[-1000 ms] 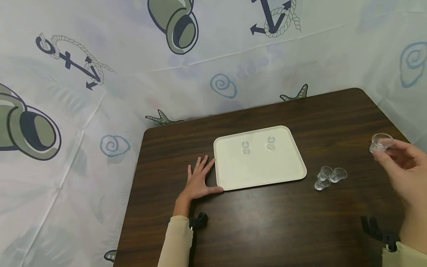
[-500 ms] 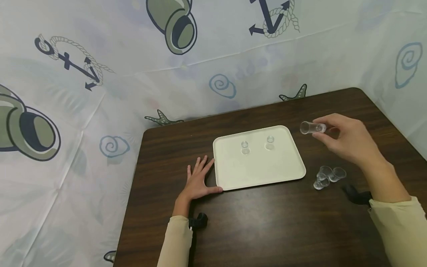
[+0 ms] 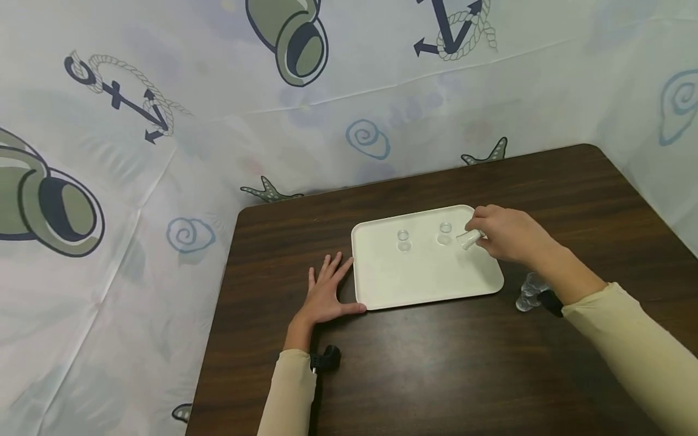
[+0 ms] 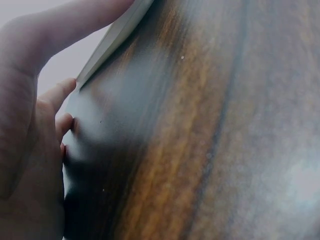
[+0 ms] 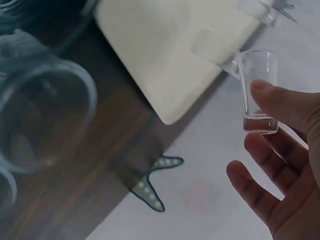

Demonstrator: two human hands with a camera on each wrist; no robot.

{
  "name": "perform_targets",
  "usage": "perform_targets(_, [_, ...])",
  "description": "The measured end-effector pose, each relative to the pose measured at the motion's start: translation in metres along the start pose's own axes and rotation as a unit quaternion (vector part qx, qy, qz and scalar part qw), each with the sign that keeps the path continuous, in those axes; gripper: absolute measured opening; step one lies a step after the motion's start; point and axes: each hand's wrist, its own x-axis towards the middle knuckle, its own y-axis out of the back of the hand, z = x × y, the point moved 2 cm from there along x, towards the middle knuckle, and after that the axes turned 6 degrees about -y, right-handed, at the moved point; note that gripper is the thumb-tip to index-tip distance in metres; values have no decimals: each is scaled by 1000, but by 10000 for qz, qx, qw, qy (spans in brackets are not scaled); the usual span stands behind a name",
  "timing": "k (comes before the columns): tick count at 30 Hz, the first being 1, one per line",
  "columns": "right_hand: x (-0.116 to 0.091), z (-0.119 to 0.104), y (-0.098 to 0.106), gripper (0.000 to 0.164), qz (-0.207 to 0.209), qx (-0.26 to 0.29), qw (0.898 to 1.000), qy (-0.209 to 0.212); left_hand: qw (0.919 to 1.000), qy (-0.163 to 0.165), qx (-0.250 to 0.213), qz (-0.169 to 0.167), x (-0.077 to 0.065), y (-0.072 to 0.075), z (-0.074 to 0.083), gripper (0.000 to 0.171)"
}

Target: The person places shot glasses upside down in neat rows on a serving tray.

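Observation:
My right hand [image 3: 507, 233] pinches a clear shot glass [image 3: 469, 238] over the right part of the cream tray [image 3: 425, 284]. In the right wrist view, the thumb lies across the glass's side and a finger is under its thick base. From the head view the glass looks tilted, its wide mouth towards the lower left. Two more shot glasses stand on the tray, a left one [image 3: 403, 241] and a right one [image 3: 444, 233], apparently mouth down. With fingers spread, my left hand [image 3: 324, 300] rests at the tray's left end, its thumb and index finger touching the edge.
A cluster of shot glasses [image 3: 527, 293] stands on the dark wooden table [image 3: 414, 363] right of the tray, partly hidden by my right wrist strap. A patterned cloth [image 3: 305, 133] hangs behind the table and along its left side.
My right hand has carried the shot glass from the far right leftwards to above the tray, turning its mouth from upward to down-left. My left hand and the tray have stayed put.

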Motion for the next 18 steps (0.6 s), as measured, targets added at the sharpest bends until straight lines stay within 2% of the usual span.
perform_targets(6, [6,-2,-22,28,-165,-375,9988,273,10000,10,33,25,1,-1,-1,110])
perform_targets(13, [13,-7,-37,21,-279,-954,9936,540,10000,29,-14,40,1,0,-1,109])
perform_targets(18, [14,-10,-44,22,-238,-1090,9918,629,10000,4,10,38,2,-1,0,109])
